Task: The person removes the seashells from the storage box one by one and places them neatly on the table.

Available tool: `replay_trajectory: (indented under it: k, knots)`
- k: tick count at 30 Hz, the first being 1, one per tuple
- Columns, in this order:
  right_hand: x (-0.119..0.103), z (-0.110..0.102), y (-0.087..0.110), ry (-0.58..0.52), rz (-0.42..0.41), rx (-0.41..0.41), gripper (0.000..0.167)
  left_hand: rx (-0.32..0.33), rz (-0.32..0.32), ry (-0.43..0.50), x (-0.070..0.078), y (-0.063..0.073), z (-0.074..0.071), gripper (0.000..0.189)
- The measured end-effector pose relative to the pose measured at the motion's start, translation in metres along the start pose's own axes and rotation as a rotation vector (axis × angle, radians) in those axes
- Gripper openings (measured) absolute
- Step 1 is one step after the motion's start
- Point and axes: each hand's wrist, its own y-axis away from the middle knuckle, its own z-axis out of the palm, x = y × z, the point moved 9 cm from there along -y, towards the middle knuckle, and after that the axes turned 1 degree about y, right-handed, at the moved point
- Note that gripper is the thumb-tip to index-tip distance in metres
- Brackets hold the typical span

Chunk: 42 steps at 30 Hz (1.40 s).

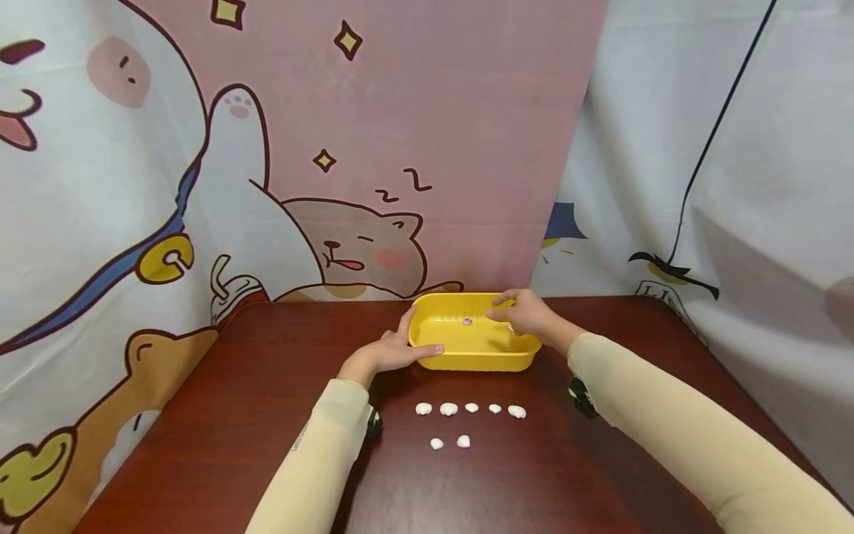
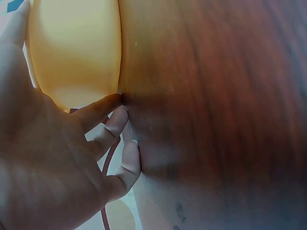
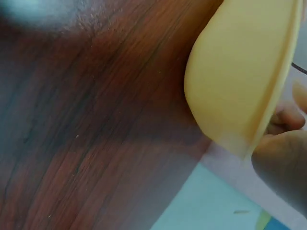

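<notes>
A yellow plastic basin stands near the back of the table. My left hand grips its left end, thumb lying over the front rim and fingers along the outer side. In the left wrist view, the fingers spread beside the basin wall, some fingertips at the table. My right hand reaches over the basin's right end, fingers apart and inside it. A small purplish shell lies on the basin floor. Another pale bit shows just under the right hand, partly hidden.
In front of the basin, several white seashells form a row on the dark red wooden table. Two more shells lie nearer to me. A printed cartoon curtain hangs behind the table.
</notes>
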Motion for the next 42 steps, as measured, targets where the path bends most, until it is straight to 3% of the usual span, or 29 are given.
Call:
replay_trajectory:
  k: [5, 9, 12, 16, 23, 26, 32, 42]
  knots:
    - [0.014, 0.008, -0.01, -0.01, 0.147, 0.051, 0.06, 0.007, -0.012, 0.007, -0.001, -0.001, -0.001, 0.123]
    - [0.02, 0.019, -0.006, 0.035, 0.242, 0.027, 0.047, 0.009, -0.003, 0.01, 0.0, 0.0, 0.0, 0.122]
    - [0.02, 0.026, 0.0, 0.096, 0.264, -0.022, 0.035, 0.009, 0.002, 0.006, 0.0, 0.0, 0.001, 0.121]
    - [0.016, 0.031, 0.005, 0.165, 0.251, -0.053, 0.027, 0.01, -0.007, 0.001, -0.003, -0.002, 0.002, 0.12]
    - [0.018, 0.038, -0.004, 0.221, 0.205, -0.072, 0.025, 0.001, -0.007, 0.006, -0.002, -0.003, 0.001, 0.123]
    - [0.014, 0.041, -0.004, 0.22, 0.155, -0.089, 0.025, 0.0, -0.005, 0.005, -0.002, -0.005, 0.0, 0.123]
    - [0.011, 0.045, -0.007, 0.187, 0.096, -0.098, 0.047, -0.001, -0.007, -0.001, -0.002, -0.004, 0.001, 0.124]
    - [0.02, 0.037, -0.025, 0.128, 0.08, -0.025, 0.027, 0.005, -0.006, 0.004, -0.002, -0.003, 0.001, 0.123]
